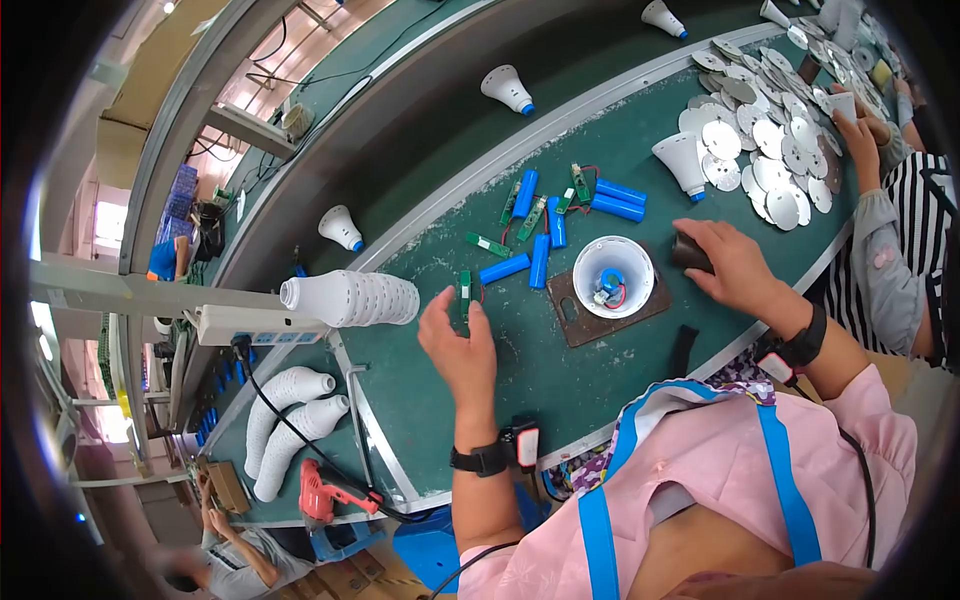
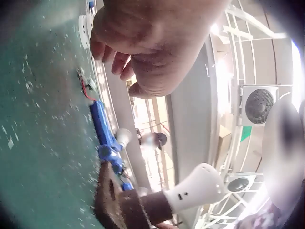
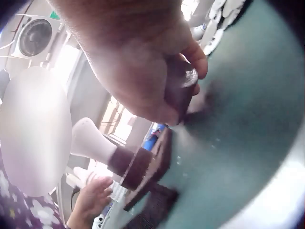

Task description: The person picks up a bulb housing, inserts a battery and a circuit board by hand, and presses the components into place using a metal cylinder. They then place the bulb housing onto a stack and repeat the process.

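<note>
A white lamp cup [image 1: 632, 252] stands wide end up on a brown block [image 1: 571, 322], with a blue part and red wire inside. To its right my right hand [image 1: 735, 268] grips a dark cylinder [image 1: 690, 252]; in the right wrist view the hand [image 3: 138, 71] has fingers and thumb round that cylinder [image 3: 178, 88], close above the table. My left hand [image 1: 461, 350] is over the table by a small green board [image 1: 465, 286], fingers loosely bent. The left wrist view shows the left hand [image 2: 147, 43] holding nothing, with blue cells [image 2: 101, 125] below it.
Blue cells [image 1: 504, 269] and green boards lie behind the cup. White discs [image 1: 770, 140] are piled at the back right beside an upright cup [image 1: 682, 162]. Stacked cups [image 1: 360, 299] lie at left, a red tool [image 1: 330, 492] nearer. Another person's hand [image 1: 862, 140] is at right.
</note>
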A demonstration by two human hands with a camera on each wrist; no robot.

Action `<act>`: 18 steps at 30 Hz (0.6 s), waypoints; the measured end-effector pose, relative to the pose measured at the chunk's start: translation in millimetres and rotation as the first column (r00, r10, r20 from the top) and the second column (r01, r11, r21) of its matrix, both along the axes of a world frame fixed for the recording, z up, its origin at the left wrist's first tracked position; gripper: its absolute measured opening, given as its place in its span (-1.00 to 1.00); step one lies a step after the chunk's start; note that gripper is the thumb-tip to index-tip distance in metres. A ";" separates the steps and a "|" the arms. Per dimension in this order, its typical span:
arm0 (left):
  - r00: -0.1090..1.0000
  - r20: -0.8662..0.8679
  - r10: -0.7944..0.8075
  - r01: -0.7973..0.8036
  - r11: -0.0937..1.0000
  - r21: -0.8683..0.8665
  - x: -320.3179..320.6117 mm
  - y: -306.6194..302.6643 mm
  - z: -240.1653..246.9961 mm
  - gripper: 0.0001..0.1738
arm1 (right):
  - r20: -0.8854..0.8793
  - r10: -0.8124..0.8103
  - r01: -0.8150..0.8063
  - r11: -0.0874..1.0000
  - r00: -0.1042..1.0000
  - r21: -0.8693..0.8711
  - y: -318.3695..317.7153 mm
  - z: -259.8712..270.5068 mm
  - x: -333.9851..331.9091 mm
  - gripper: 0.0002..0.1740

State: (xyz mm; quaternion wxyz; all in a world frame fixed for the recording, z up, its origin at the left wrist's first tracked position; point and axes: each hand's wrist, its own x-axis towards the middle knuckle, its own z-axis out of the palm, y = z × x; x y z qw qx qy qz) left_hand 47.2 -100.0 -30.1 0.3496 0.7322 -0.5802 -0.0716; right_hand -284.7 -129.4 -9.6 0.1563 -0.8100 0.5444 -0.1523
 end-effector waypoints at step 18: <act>0.932 -0.361 -0.032 0.075 0.991 0.106 4.0 -7.2 -0.4 -0.80 | 0.700 -0.382 0.119 0.911 0.603 0.394 -45.9 34.3 7.4 -0.39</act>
